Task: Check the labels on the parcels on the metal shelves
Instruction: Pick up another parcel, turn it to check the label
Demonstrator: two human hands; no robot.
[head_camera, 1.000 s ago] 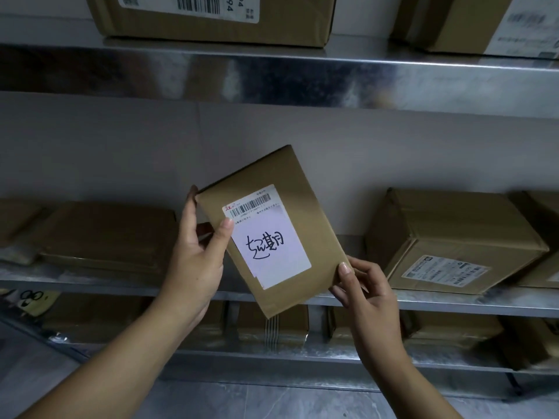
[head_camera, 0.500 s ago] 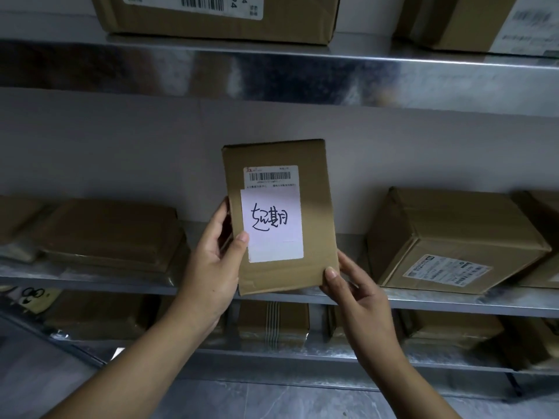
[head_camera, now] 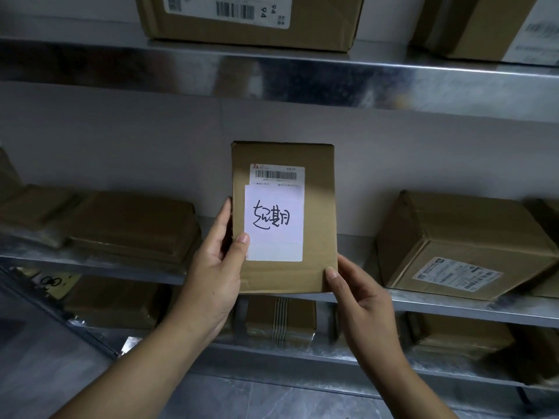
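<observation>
Parcel is held upright, the left hand gripping its side and the right hand pinching its lower corner, so this light hold may let it slip.

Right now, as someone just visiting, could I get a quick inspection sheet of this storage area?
Surface: shiny metal shelves, in tiers, loaded with parcels.
Job's things: flat brown cardboard parcel held upright before the middle tier, white handwritten label facing the camera; brown cardboard box with printed label at right; flat brown packet at left; barcoded brown box on top tier.
Clutter: yellowish tag at lower left, too blurred to read.
Hands: left hand holds the parcel's left edge, thumb on front; right hand pinches its lower right corner.
Cables: nothing seen.
Surroundings: plain grey wall behind; grey floor below.
</observation>
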